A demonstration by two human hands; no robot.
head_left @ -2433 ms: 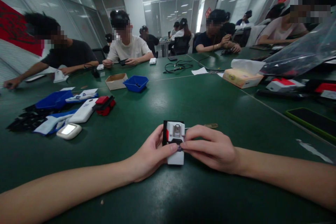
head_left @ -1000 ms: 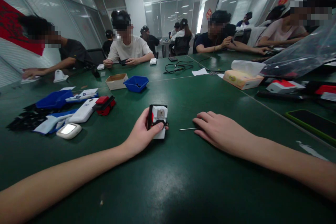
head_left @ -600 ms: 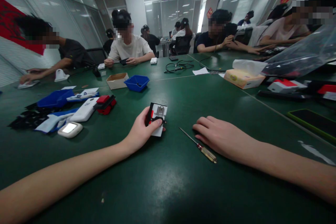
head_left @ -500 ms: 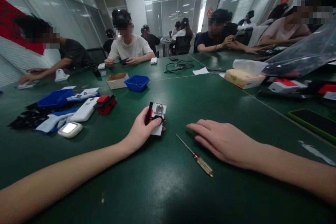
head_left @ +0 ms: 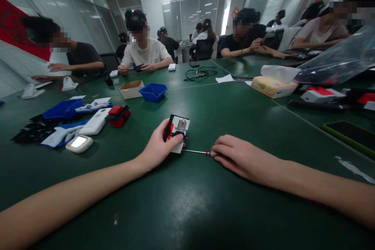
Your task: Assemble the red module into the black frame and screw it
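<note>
My left hand [head_left: 159, 140] is closed around a small flat white, black and red device [head_left: 179, 123] with a grey metal-looking clip on its face. The thumb presses on the black part near its middle; the fingers behind are hidden. To the right, my right hand [head_left: 240, 154] has its fingers wrapped round the handle of a screwdriver [head_left: 195, 151]. The thin shaft points left, its tip close to the lower edge of the device; I cannot tell whether they touch.
Left of my hands lie a red and black block [head_left: 118, 116], a white case [head_left: 95, 122], gloves [head_left: 61, 133] and a small white gadget [head_left: 79, 143]. Beyond stand a blue bin [head_left: 152, 92], a cardboard box [head_left: 131, 90] and a tissue box [head_left: 272, 86]. Several people sit around the green table [head_left: 175, 211].
My right hand has taken hold of the screwdriver, which lay on the table, and its shaft has swung to point left. The device in my left hand has shifted slightly right.
</note>
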